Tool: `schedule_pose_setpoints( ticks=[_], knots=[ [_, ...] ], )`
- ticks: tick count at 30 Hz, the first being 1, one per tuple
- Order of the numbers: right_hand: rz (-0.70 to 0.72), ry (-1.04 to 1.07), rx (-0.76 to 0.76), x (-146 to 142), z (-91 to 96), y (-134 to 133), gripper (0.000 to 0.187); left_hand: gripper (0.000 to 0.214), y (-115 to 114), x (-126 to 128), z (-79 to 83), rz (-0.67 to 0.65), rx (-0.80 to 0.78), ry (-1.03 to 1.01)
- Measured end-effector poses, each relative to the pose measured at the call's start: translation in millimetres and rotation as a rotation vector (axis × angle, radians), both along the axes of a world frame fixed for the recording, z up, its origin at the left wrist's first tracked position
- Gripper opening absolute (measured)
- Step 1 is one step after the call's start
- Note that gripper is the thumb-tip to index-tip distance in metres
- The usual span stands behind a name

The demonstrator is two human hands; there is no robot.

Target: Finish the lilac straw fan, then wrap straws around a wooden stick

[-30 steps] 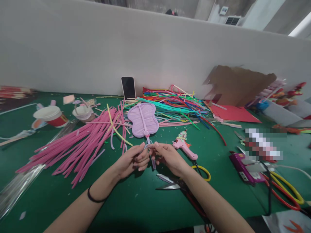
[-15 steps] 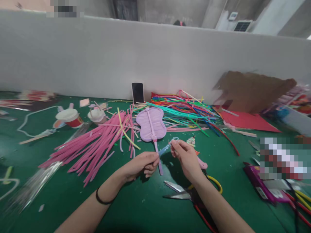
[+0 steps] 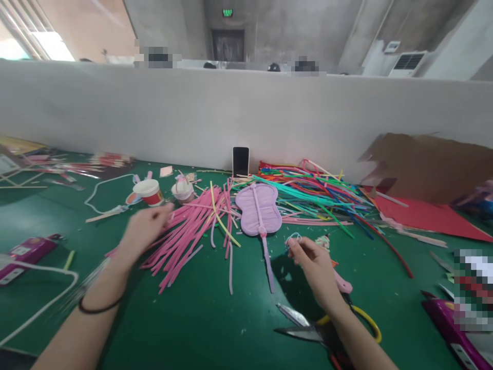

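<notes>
My right hand [image 3: 314, 264] pinches a thin light blue looped cord [image 3: 293, 238] between thumb and fingertips, above the green table. My left hand [image 3: 148, 228] is over the left end of the bundle of pink pipe cleaners [image 3: 188, 234], just in front of a white and red cup [image 3: 150, 192]. Its fingers are bent and blurred, and I cannot make out anything in them. Between the hands a lilac fan-shaped piece [image 3: 259, 210] made of pipe cleaners lies flat, its handle pointing towards me. Scissors [image 3: 302, 326] with parted blades lie under my right forearm.
Multicoloured pipe cleaners [image 3: 308, 187] are heaped along the white partition [image 3: 215, 113], beside an upright phone [image 3: 241, 162]. Red sheets [image 3: 427, 216] and brown cardboard [image 3: 431, 162] are at the right. Purple tools [image 3: 29, 257] lie at both sides. A small white tub [image 3: 182, 190] stands behind the pink bundle.
My left hand has let go of the light blue cord and moved left to the pink pipe cleaners. My right hand still holds the cord. The view has shifted left and up.
</notes>
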State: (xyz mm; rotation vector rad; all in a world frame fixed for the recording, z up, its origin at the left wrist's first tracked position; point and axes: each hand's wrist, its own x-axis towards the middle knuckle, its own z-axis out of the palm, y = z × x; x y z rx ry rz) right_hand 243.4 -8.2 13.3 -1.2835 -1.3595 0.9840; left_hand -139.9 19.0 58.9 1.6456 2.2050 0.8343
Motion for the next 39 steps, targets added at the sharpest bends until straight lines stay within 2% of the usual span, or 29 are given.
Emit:
schedule_pose_setpoints(
  ticks=[1,3,4,7,12,15,19,24,30,33,34,38,39],
  knots=[
    [0.019,-0.025,-0.009,-1.3,-1.1,-0.1,0.034,0.040,7.9,-23.4,1.1,0.141,-0.019,0.181],
    [0.052,-0.059,-0.018,-4.0,-3.4,-0.7,0.035,0.035,22.3,-63.5,-0.1,0.367,-0.089,0.398],
    [0.065,-0.073,-0.020,-5.1,-4.6,-1.1,0.036,0.036,28.6,-79.1,-2.2,0.389,-0.131,0.455],
    [0.080,-0.115,-0.033,-7.0,-7.4,-2.5,0.037,0.040,44.2,-108.0,-10.8,0.366,-0.200,0.469],
    [0.092,-0.152,-0.051,-6.7,-11.1,-3.3,0.037,0.035,61.5,-125.1,-19.6,0.315,-0.271,0.484],
    [0.100,-0.160,-0.068,-6.6,-12.4,-3.1,0.038,0.034,64.4,-134.9,-19.6,0.305,-0.320,0.504],
    [0.103,-0.172,-0.096,-7.2,-11.8,-3.8,0.039,0.022,59.6,-145.9,-18.7,0.187,-0.365,0.500],
    [0.113,-0.182,-0.100,-7.0,-10.3,-4.4,0.039,0.009,56.3,-148.9,-19.8,0.049,-0.378,0.442],
    [0.128,-0.174,-0.094,-6.8,-7.7,-5.0,0.037,0.035,44.4,-139.8,-12.8,0.010,-0.281,0.463],
    [0.125,-0.187,-0.082,-6.9,-5.9,-6.0,0.037,0.031,26.3,-124.2,-8.1,-0.006,-0.193,0.567],
    [0.126,-0.190,-0.076,-7.0,-5.5,-6.1,0.037,0.031,19.8,-117.2,-6.5,-0.016,-0.158,0.657],
    [0.137,-0.188,-0.063,-7.6,-6.2,-6.1,0.036,0.038,-1.7,-82.5,3.1,0.077,-0.030,0.859],
    [0.137,-0.181,-0.059,-7.8,-6.6,-6.0,0.036,0.037,-5.3,-72.2,6.9,0.098,0.003,0.847]
  ],
)
